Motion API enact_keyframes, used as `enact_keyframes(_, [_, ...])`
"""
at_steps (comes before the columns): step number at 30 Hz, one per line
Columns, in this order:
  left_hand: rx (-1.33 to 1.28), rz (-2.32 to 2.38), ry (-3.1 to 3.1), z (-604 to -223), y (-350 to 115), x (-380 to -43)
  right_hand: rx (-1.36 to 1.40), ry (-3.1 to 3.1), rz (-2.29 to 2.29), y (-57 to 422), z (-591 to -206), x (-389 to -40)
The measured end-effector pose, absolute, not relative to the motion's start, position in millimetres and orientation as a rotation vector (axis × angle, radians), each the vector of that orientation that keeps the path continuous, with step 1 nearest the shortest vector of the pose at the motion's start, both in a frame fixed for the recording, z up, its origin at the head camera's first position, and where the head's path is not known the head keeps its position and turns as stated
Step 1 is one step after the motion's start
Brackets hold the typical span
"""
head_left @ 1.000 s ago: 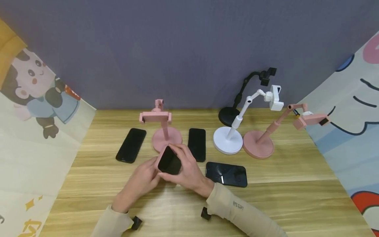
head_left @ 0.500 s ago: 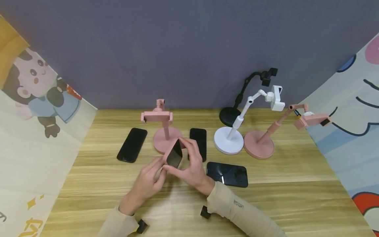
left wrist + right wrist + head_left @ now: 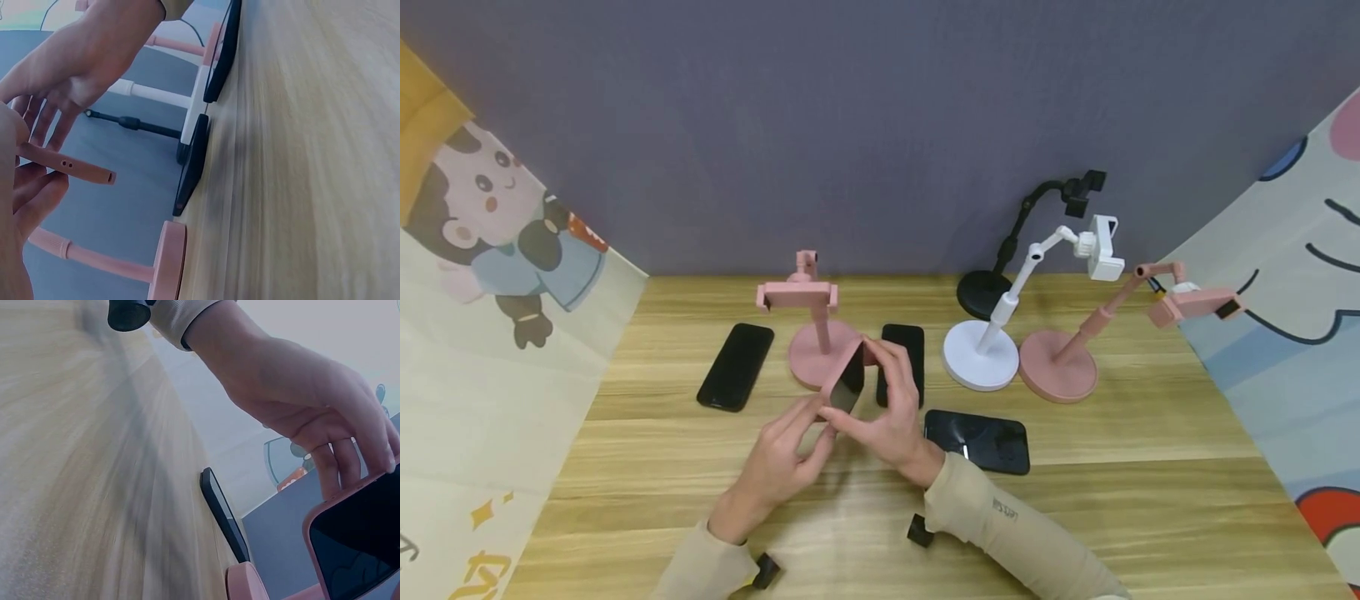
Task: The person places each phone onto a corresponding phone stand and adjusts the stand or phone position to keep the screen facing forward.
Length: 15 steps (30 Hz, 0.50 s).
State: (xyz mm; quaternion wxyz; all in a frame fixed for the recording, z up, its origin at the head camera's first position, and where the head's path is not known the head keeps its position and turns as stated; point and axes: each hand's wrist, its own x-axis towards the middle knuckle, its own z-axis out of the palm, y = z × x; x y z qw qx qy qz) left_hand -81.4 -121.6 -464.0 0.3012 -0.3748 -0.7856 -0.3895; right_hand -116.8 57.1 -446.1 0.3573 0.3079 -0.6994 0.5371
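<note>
A smartphone in a pink case (image 3: 848,385) is held up over the wooden table, tilted, its dark screen turned to the right. My left hand (image 3: 781,457) pinches its lower left edge between thumb and fingers. The fingers and thumb of my right hand (image 3: 889,417) grip the opposite ends of the phone. In the left wrist view the pink case (image 3: 78,169) shows edge-on. From the right wrist, the dark screen (image 3: 359,544) is visible, with the left hand (image 3: 294,394) at its upper edge. Just behind the phone stands a pink phone stand (image 3: 822,337) with a holder on top.
Black phones lie flat: a left one (image 3: 735,367), a middle one (image 3: 904,358) and a right one (image 3: 977,442). Further right stand a black stand (image 3: 983,293), a white stand (image 3: 981,357) and a second pink stand (image 3: 1058,367). A grey wall (image 3: 880,142) rises behind.
The phone has moved right and away from me, and turned so that its screen faces more to the right. Both hands moved with it, keeping hold.
</note>
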Motion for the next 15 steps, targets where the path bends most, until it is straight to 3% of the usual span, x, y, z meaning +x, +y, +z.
enact_keyframes(15, [-0.929, -0.948, -2.079, -461.5, -113.7, -80.0, 0.783, -1.818, 1.394, 55.2, -446.3, -113.6])
